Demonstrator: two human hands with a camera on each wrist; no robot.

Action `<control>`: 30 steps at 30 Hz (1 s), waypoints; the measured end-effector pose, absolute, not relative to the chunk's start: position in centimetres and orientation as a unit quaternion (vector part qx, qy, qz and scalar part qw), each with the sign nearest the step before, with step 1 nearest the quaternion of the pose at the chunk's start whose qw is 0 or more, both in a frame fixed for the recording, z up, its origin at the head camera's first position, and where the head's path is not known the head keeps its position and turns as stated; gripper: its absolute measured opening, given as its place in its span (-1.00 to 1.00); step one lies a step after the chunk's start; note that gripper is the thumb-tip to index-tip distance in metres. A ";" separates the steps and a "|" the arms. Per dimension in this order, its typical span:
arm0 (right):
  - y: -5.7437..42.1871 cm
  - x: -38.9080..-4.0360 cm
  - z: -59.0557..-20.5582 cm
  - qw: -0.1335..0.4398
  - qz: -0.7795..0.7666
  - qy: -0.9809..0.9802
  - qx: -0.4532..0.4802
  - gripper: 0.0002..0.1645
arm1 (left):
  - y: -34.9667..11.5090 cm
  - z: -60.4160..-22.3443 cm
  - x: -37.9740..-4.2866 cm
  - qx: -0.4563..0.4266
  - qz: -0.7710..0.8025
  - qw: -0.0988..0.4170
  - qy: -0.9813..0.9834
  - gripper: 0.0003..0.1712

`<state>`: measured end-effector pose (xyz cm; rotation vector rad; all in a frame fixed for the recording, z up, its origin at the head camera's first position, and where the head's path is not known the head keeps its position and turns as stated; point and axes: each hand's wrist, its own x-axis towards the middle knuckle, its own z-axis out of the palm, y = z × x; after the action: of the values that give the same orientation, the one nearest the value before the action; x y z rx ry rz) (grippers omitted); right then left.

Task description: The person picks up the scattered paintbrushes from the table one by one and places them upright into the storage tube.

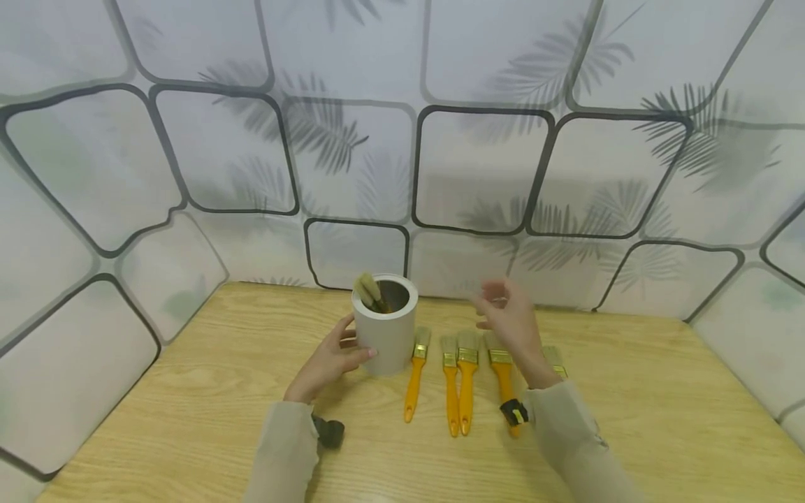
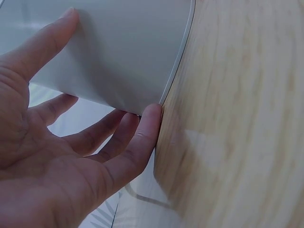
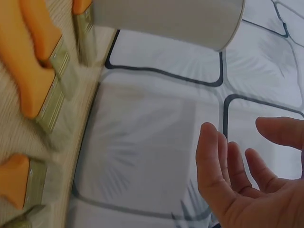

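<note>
A white cylindrical pot (image 1: 385,342) stands upright on the table, with pale brush bristles (image 1: 367,290) sticking up at the left of its mouth. My left hand (image 1: 333,360) holds the pot low on its left side; in the left wrist view the thumb (image 2: 52,42) lies along the wall and the fingers bend round it near the base. Raised to the right of the pot, my right hand (image 1: 511,321) has loosely bent fingers with nothing between them. Beneath and beside it lie flat paintbrushes with orange handles, among them a wide paintbrush (image 1: 502,367) partly hidden by the wrist.
Between the pot and my right arm lie a narrow paintbrush (image 1: 414,381) and two paintbrushes side by side, the nearer-left brush (image 1: 451,391) and its neighbour (image 1: 467,391). Another brush (image 1: 555,360) shows beyond the right wrist. A patterned wall (image 1: 478,175) rises behind the wooden table (image 1: 189,419).
</note>
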<state>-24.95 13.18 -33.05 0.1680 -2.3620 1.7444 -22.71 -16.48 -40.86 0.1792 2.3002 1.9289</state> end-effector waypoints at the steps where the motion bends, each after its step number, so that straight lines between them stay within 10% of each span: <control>1: 13.6 -24.8 -33.0 0.099 0.587 -0.801 0.055 -0.65 | -16.5 -40.9 -22.7 0.059 0.640 0.067 0.763 -0.05; 30: 23.2 -23.4 -34.8 0.042 0.514 -0.856 0.039 -0.48 | -16.6 -41.1 -22.9 0.059 0.640 0.072 0.763 -0.03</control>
<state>-23.37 23.19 -34.85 0.1197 -2.6175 1.5740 -22.90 -16.57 -41.07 0.1760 2.2915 1.9240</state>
